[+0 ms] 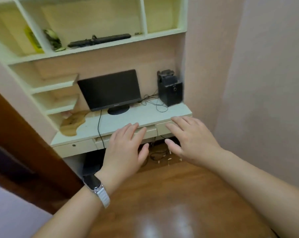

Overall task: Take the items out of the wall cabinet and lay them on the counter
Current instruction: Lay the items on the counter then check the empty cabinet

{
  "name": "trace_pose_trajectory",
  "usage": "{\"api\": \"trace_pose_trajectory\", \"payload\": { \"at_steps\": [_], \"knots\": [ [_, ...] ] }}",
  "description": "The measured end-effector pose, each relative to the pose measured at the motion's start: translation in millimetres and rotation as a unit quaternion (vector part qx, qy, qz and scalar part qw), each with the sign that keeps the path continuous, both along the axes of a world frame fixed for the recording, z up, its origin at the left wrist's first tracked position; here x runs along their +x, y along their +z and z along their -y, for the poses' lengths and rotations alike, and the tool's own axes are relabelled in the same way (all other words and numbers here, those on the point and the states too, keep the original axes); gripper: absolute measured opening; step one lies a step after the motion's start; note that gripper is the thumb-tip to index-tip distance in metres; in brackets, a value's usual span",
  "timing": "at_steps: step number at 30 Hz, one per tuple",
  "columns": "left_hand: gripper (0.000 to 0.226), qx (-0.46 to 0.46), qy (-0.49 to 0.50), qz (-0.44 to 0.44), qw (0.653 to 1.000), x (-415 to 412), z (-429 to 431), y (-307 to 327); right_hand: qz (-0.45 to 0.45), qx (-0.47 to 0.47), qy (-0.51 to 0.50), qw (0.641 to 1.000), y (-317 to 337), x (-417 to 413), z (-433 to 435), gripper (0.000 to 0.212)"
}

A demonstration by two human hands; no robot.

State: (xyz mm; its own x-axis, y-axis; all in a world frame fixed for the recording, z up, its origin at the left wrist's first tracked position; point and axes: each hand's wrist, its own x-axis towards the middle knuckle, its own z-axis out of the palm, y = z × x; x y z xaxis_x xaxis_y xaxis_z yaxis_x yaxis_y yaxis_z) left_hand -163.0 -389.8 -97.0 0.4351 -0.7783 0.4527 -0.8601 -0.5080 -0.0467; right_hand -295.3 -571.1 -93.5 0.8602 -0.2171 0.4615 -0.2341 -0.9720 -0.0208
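Black monitor, cream wall cabinet, white counter

Black flat-screen monitor, screen dark, upright on a round black stand base. Black box-shaped speaker to its right, close against the pale pink wall. Thin black wires lie looped between the two. One black cable runs down from under the monitor. Below: glossy brown wooden floor with tangled dark cords. Dark brown wooden door at left.

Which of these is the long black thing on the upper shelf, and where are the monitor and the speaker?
long black object [100, 40], head view, its middle.
monitor [111, 89], head view, screen centre.
speaker [172, 92], head view, front face.
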Motion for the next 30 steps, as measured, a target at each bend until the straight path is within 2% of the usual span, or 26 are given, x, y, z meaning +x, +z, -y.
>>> {"api": "trace_pose_trajectory", "payload": {
  "at_steps": [7,15,21,30],
  "knots": [
    [0.049,-0.035,0.072,0.008,0.997,79.2,-51.5,-0.8,0.005,-0.031,0.075,0.997,11.9,106.8,-34.4,0.053],
    [0.048,-0.079,0.078,0.030,0.993,221.6,-94.4,5.4,-0.011,-0.050,0.073,0.996,27.3,251.8,-72.6,0.053],
    [0.048,-0.101,0.091,0.039,0.990,327.9,-125.7,25.0,0.022,-0.058,0.080,0.995,50.5,354.9,-103.6,0.053],
    [0.048,-0.129,0.116,0.065,0.983,425.3,-140.2,47.0,0.040,-0.078,0.111,0.990,73.3,465.1,-111.1,0.054]
  ]
}}
